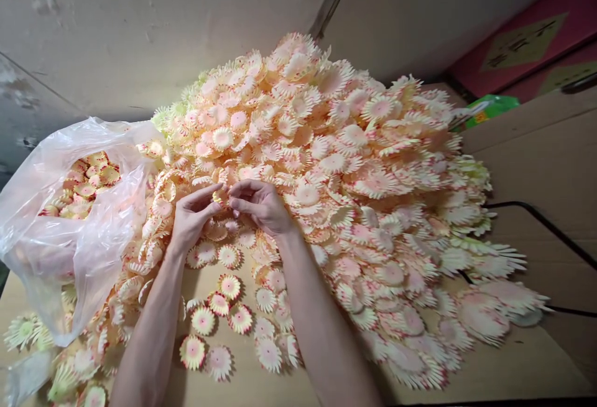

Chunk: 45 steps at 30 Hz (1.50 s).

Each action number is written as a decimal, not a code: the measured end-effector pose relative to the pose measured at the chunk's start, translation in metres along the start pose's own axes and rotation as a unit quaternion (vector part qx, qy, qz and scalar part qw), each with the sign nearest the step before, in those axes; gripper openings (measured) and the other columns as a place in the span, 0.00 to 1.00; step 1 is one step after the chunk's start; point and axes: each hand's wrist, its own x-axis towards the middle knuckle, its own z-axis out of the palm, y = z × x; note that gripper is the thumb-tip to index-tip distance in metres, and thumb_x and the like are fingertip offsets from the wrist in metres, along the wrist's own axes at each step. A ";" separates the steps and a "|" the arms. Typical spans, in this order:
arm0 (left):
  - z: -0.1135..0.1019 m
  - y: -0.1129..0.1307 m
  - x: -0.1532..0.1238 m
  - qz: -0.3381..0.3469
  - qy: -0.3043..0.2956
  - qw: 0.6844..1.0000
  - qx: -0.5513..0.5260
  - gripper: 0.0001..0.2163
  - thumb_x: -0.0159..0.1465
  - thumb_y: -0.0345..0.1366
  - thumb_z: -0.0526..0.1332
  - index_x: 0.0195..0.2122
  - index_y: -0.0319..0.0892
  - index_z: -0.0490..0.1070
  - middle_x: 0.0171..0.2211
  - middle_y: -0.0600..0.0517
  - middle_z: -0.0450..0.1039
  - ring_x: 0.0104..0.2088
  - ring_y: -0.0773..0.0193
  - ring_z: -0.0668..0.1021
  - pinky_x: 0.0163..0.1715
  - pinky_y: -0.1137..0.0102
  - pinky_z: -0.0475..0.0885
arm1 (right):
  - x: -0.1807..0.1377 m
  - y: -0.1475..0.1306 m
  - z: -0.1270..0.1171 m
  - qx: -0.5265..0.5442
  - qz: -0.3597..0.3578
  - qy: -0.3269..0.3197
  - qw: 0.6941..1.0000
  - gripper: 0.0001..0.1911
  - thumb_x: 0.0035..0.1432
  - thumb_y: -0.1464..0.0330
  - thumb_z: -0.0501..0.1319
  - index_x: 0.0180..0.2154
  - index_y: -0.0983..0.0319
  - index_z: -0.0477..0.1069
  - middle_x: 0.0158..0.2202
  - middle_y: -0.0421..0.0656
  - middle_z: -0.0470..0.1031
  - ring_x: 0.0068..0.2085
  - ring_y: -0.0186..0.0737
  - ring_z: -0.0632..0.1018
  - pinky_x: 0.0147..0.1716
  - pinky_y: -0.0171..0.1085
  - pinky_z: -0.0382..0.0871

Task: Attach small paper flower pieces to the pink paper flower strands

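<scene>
My left hand (194,214) and my right hand (259,205) meet at the front of a big heap of artificial flower petal pieces (326,164). Between the fingertips is a small yellowish petal piece (219,196), pinched by the left thumb and fingers. The right thumb and fingers are closed right beside it; whether they grip its edge or another piece is too small to tell. Below the hands, several loose round petal pieces with red-tipped edges, such as a yellow-rimmed petal piece (193,351), lie on the tabletop (242,388).
At the left stands a clear plastic bag (41,208) holding smaller red-edged petal pieces (86,186). A cardboard box (536,145) borders the right side, with a black cable (555,226) across it. Behind are a green packet (494,108), red boxes (517,46) and a wall (140,33).
</scene>
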 end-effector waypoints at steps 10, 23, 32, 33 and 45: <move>0.001 0.001 0.000 0.001 -0.005 1.000 -0.012 0.17 0.55 0.42 0.72 0.45 0.45 0.81 0.42 0.49 0.81 0.35 0.67 0.80 0.33 0.75 0.77 | 0.003 -0.004 0.001 0.010 -0.017 0.038 0.999 0.16 0.41 0.63 0.76 0.31 0.62 0.76 0.25 0.36 0.78 0.18 0.27 0.72 0.19 0.29 0.69; 0.003 0.003 0.000 0.037 0.009 0.999 0.018 0.13 0.57 0.43 0.71 0.41 0.45 0.81 0.31 0.53 0.77 0.30 0.70 0.77 0.31 0.77 0.74 | 0.002 0.001 0.005 -0.003 -0.041 -0.016 0.999 0.24 0.33 0.69 0.79 0.36 0.61 0.78 0.31 0.38 0.78 0.28 0.31 0.77 0.31 0.33 0.79; 0.007 0.005 0.001 0.072 0.008 0.997 0.029 0.24 0.43 0.33 0.78 0.44 0.47 0.81 0.48 0.50 0.77 0.42 0.61 0.81 0.44 0.69 0.78 | 0.004 0.002 0.002 0.008 -0.032 0.036 0.999 0.19 0.36 0.65 0.78 0.33 0.61 0.78 0.29 0.40 0.82 0.27 0.35 0.80 0.29 0.34 0.78; 0.009 0.006 0.000 0.072 0.015 0.996 0.041 0.23 0.44 0.34 0.78 0.44 0.46 0.81 0.46 0.50 0.78 0.42 0.61 0.82 0.44 0.68 0.78 | 0.004 0.001 0.002 0.009 -0.032 0.029 0.999 0.18 0.39 0.63 0.78 0.33 0.61 0.78 0.28 0.40 0.81 0.25 0.33 0.78 0.27 0.33 0.76; 0.013 0.009 -0.004 0.025 0.065 0.994 0.087 0.22 0.48 0.40 0.76 0.45 0.39 0.81 0.33 0.48 0.84 0.30 0.63 0.82 0.36 0.69 0.79 | 0.005 -0.001 0.003 0.025 -0.051 0.025 0.998 0.15 0.53 0.60 0.71 0.37 0.63 0.75 0.26 0.40 0.81 0.17 0.28 0.72 0.19 0.30 0.66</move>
